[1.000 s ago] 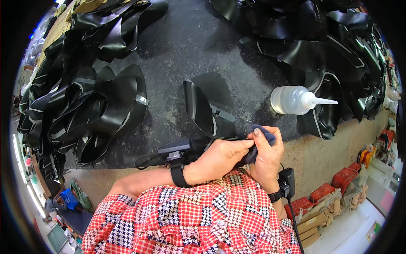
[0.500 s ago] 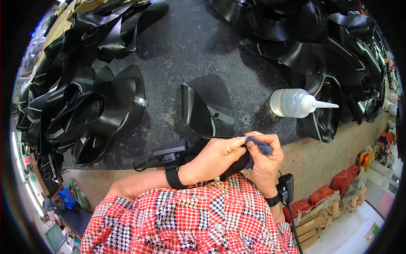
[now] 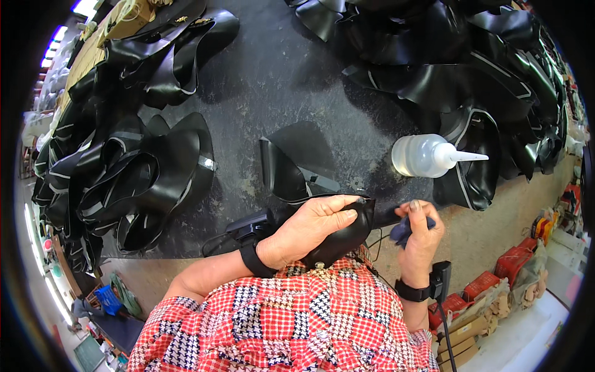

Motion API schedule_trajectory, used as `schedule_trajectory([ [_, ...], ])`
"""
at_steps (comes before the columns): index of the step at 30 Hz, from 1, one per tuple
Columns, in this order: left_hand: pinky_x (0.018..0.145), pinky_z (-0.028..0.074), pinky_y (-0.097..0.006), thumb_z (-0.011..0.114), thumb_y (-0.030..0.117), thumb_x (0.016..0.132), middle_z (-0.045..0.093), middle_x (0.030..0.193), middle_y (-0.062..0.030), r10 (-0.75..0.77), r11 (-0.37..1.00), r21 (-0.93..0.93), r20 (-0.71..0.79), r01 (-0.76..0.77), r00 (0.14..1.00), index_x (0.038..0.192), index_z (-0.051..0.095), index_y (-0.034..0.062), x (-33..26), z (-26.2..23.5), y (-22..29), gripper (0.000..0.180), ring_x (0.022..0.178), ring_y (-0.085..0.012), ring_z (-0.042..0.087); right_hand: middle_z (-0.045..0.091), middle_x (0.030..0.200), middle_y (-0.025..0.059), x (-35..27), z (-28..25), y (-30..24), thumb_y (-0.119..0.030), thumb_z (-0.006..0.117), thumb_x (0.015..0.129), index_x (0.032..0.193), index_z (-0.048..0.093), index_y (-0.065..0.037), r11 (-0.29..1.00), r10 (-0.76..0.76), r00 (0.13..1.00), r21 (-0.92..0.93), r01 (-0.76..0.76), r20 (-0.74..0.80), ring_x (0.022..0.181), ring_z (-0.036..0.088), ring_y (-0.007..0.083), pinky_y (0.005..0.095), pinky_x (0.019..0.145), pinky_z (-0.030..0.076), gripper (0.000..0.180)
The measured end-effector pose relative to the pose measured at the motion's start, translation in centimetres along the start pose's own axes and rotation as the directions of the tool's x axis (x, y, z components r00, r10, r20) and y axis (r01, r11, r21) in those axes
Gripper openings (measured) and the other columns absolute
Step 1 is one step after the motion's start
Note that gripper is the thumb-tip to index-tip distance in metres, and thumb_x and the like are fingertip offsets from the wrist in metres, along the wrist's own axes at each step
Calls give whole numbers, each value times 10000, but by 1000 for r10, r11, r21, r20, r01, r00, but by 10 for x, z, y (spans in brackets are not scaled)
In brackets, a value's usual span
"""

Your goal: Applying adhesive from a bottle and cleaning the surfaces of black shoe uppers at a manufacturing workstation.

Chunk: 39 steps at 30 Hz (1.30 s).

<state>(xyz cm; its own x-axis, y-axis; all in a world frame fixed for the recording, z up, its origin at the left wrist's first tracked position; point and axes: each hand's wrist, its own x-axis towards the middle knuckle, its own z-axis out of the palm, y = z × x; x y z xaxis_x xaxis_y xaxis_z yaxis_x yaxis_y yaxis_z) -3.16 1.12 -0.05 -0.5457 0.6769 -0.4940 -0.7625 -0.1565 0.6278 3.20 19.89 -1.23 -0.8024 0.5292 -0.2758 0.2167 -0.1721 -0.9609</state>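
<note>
Drawn away from the left hand (image 3: 315, 224) since the earlier frame, the right hand (image 3: 423, 239) clutches a wadded dark cloth (image 3: 401, 232). The left grip pinches a glossy black piece (image 3: 348, 239) at the near edge of the tabletop (image 3: 266, 68), apparently steadying it. Beyond, a squeeze bottle (image 3: 418, 155) lies, perhaps for easy reach, near heaped black sheets (image 3: 427, 87).

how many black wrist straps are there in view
2. One black wrist strap circles the wrist of the left hand, which holds glossy black sheet material; the second strap circles the wrist of the right hand, which holds dark blue crumpled cloth.
</note>
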Motion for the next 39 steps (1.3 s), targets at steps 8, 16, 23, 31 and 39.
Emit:
schedule_trajectory([
  [8,825,429,-210,471,83,899,587,1013,-19,43,916,400,-49,-20,998,1169,491,-8,20,-3,0,285,906,-58,530,510,1141,79,56,-7,-7,-31,685,651,1223,392,-9,913,-282,943,-253,321,180,1018,508,181,294,869,402,643],
  [16,786,424,-217,500,-10,838,533,1006,-31,121,833,551,-94,-50,988,1124,443,9,33,6,15,292,915,-74,512,579,1055,105,83,5,-11,-132,773,588,1238,395,-39,872,-310,912,-301,385,269,965,568,198,310,854,432,758],
  [23,801,425,-214,530,11,838,572,980,-14,137,856,516,-145,-44,980,1098,509,-24,40,14,20,263,915,-66,526,633,917,87,102,4,-8,-134,777,589,1097,500,-36,784,-365,871,-396,478,329,845,618,177,293,755,476,587],
  [31,808,435,-206,553,4,831,604,969,-19,213,943,301,-214,-143,953,1070,559,-28,50,12,24,241,890,-62,541,644,855,70,67,-40,-39,-147,776,549,1008,562,19,918,24,877,-358,172,480,784,607,128,263,728,478,533],
  [39,806,433,-205,530,9,849,604,959,-15,258,880,444,-149,-169,955,1074,558,-23,63,26,39,229,890,-56,533,645,838,77,70,-56,-59,-173,800,564,1028,577,12,830,475,584,-556,-48,658,785,597,119,256,728,462,547],
])
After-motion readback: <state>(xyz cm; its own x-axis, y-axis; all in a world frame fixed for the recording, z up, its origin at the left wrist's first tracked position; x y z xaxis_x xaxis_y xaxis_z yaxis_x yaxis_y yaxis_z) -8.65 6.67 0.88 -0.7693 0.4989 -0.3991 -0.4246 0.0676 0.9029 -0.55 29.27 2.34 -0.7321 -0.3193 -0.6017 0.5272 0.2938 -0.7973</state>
